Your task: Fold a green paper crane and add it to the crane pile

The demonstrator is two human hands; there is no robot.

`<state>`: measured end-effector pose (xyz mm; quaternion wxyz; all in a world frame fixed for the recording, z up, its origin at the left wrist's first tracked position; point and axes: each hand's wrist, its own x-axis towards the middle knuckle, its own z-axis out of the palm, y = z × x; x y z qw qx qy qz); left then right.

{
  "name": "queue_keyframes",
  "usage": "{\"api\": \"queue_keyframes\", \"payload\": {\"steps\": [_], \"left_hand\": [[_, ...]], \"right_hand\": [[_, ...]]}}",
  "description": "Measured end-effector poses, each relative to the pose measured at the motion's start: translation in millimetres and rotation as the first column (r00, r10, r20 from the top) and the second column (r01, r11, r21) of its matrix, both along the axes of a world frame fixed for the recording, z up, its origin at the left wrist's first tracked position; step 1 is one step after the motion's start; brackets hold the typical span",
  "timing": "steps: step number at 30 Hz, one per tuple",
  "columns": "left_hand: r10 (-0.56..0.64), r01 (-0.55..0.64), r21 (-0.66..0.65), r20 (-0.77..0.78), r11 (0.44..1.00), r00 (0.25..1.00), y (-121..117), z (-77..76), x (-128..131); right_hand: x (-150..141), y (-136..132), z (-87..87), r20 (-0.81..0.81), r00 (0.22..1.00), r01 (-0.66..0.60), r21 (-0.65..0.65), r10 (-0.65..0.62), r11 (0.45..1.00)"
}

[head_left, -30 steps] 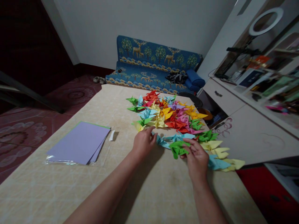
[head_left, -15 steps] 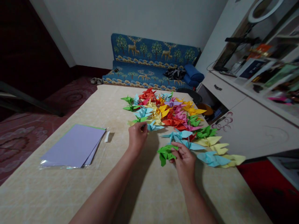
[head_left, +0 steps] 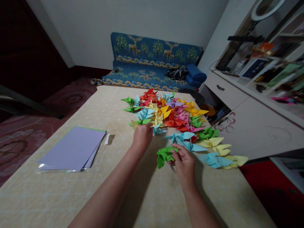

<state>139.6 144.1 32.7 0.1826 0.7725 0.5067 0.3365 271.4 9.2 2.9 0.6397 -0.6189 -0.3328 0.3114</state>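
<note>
A green paper crane is pinched in my right hand, held just above the near part of the table; there may be more than one layered there, I cannot tell. My left hand is closed at the near left edge of the spread of folded cranes, its fingertips turned away from me. Right beside those fingers lies a light blue crane, and a yellow paper piece pokes out behind the knuckles. What the left fingers grip is hidden. More light blue cranes rest beyond my right hand.
Cranes in red, orange, pink, green and yellow cover the table's far right part. On the left lies a clear packet of purple paper sheets, with a small white strip beside it. A blue patterned sofa and a cabinet stand beyond.
My left hand has moved slightly right, its fingers over the edge of the light blue crane. The right hand has drifted a little left with the green crane.
</note>
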Motion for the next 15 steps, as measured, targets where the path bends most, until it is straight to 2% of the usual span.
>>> {"api": "queue_keyframes", "payload": {"steps": [6, 10, 15], "left_hand": [[0.030, -0.027, 0.051, -0.053, 0.998, 0.998, -22, 10.1, -23], [0.049, -0.050, -0.056, -0.020, 0.997, 0.999, -40, 7.5, -30], [0.006, -0.010, -0.190, -0.022, 0.982, 1.000, -47, -2.0, -29]], "right_hand": [[2, 20, 3.6, 0.223, 0.973, -0.064, 0.021, 0.057, 0.998], [1, 43, 0.8, 0.376, 0.926, -0.032, -0.013, 0.035, 0.999], [0, 58, -8.5, 0.418, 0.908, 0.012, -0.037, 0.005, 0.999]]}}
